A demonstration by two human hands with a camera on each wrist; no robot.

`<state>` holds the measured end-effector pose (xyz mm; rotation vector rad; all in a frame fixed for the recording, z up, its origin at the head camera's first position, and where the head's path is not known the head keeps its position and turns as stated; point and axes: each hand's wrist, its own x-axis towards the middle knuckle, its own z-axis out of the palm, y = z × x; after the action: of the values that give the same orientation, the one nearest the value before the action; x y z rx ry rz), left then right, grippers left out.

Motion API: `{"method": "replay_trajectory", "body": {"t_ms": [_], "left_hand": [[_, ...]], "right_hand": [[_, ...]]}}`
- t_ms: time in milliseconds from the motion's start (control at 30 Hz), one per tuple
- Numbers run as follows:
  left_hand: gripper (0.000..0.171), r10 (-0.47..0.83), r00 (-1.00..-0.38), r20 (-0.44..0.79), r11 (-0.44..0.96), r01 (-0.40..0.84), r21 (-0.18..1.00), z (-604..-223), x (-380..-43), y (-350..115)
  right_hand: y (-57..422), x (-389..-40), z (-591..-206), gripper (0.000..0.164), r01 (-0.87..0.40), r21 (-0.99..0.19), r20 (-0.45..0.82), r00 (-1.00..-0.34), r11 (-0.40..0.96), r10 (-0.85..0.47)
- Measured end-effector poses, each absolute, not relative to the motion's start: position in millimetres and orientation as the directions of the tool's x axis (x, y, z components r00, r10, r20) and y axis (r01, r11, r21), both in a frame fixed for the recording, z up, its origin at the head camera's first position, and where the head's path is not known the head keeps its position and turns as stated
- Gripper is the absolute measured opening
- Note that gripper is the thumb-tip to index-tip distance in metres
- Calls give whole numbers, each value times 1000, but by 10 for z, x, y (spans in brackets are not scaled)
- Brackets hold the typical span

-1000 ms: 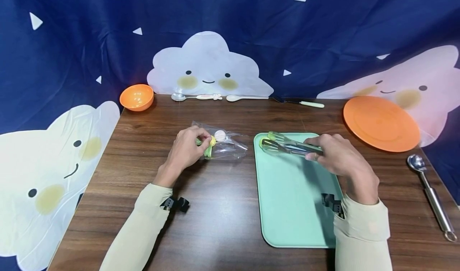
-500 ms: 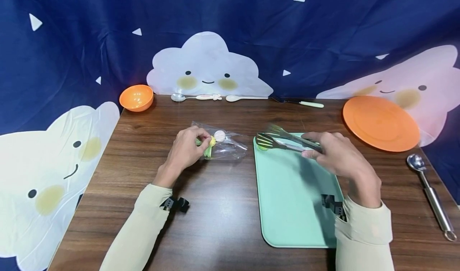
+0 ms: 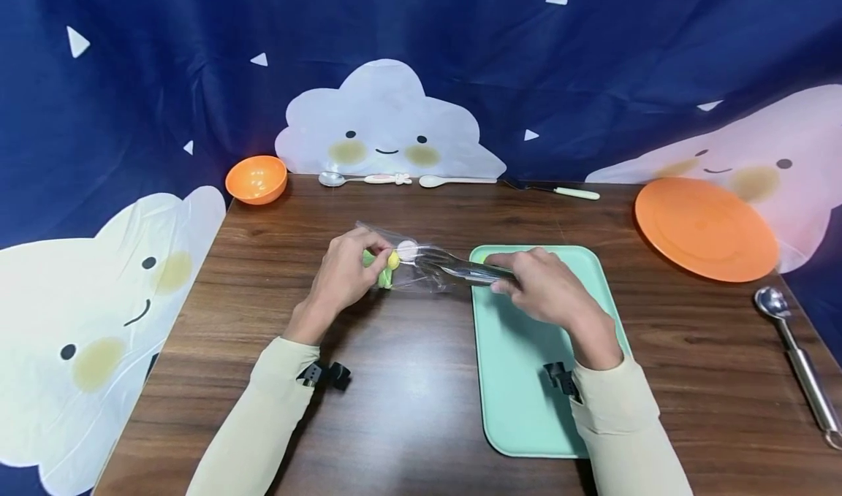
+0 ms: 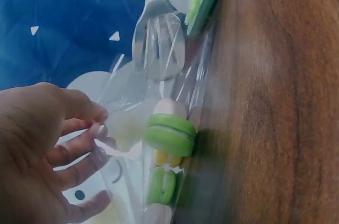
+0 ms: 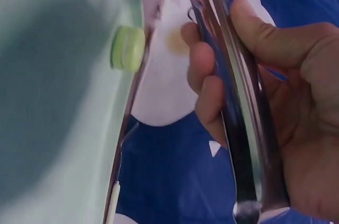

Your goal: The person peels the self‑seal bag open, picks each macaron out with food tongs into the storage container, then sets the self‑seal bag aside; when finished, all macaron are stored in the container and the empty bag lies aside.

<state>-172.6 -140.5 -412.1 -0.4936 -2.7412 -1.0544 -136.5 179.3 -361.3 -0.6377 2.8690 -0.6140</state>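
Note:
My left hand [image 3: 345, 266] pinches the edge of a clear plastic bag [image 3: 411, 280] lying on the table. Inside the bag are several toy-like macarons: a white one [image 3: 408, 250], a yellow one [image 3: 393, 260] and green ones [image 4: 170, 135]. My right hand [image 3: 542, 284] grips metal tongs [image 5: 241, 102] around their arms. The slotted tong heads [image 4: 159, 44] overlap the bag's mouth, pointing left toward the white macaron; nothing shows plainly between them. Another green macaron [image 5: 127, 48] sits at the far left corner of the mint tray [image 3: 526, 408], under the right hand in the head view.
An orange bowl [image 3: 256, 180] stands at the back left. Along the back edge lie a spoon [image 3: 332, 180], a white spoon [image 3: 454, 181] and a fork with a pale handle [image 3: 575, 193]. An orange plate [image 3: 707, 229] and a metal scoop [image 3: 799, 364] are at the right.
My right hand has swung the tongs left, from over the tray's far left corner to the bag's mouth, and their heads have come together. My left hand keeps its pinch on the bag.

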Motion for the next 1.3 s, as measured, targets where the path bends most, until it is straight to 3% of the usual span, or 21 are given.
{"method": "replay_trajectory", "body": {"t_ms": [267, 567, 1067, 1300], "left_hand": [[11, 224, -920, 320, 661, 385, 644, -4159, -1759, -1375], [8, 244, -918, 311, 640, 394, 660, -4140, -1792, -1408], [6, 267, -919, 291, 644, 394, 655, -4256, -1798, -1383], [12, 225, -924, 310, 644, 380, 664, -4308, -1795, -1408]], "right_hand": [[1728, -1368, -3687, 42, -392, -380, 30, -910, 838, -413], [1840, -1353, -3634, 32, -406, -314, 116, -914, 858, -389], [1596, -1451, -3874, 55, -458, -243, 129, -889, 855, -439], [1565, -1419, -3783, 47, -464, -271, 88, -885, 843, -458]]}}
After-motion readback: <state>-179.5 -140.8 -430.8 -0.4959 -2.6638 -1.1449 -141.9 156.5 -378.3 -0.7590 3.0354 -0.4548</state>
